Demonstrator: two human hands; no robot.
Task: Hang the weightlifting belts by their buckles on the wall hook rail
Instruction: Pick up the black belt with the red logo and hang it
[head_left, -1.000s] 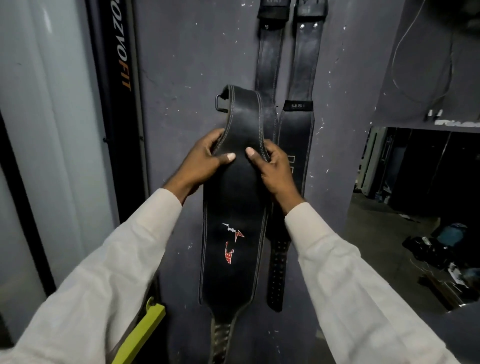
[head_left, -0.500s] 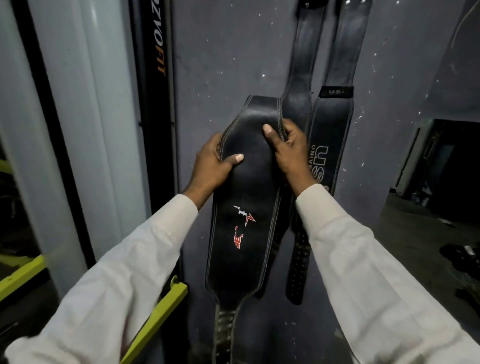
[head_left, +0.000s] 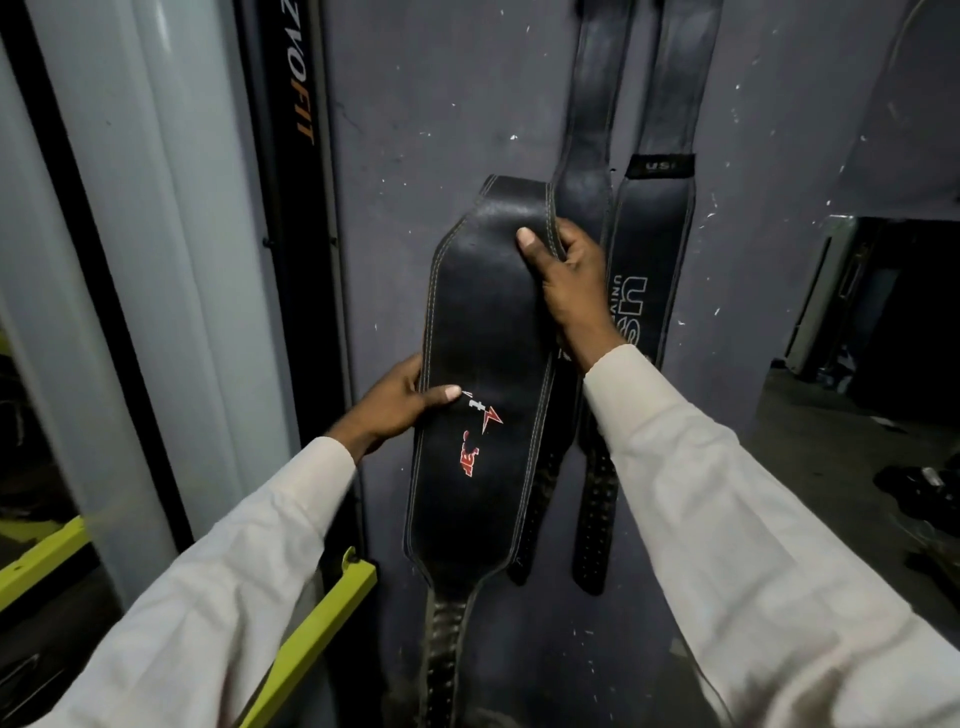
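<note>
Grey speckled wall fills the middle of the frame, bare between the black upright post at left and the belts. At lower left a yellow-green bar juts toward the wall. The left hand grips the wide black belt at its left edge, mid-frame; the right hand clasps its upper right edge. Two hanging belts touch just right; beyond them the wall ends at a dark opening.
</note>
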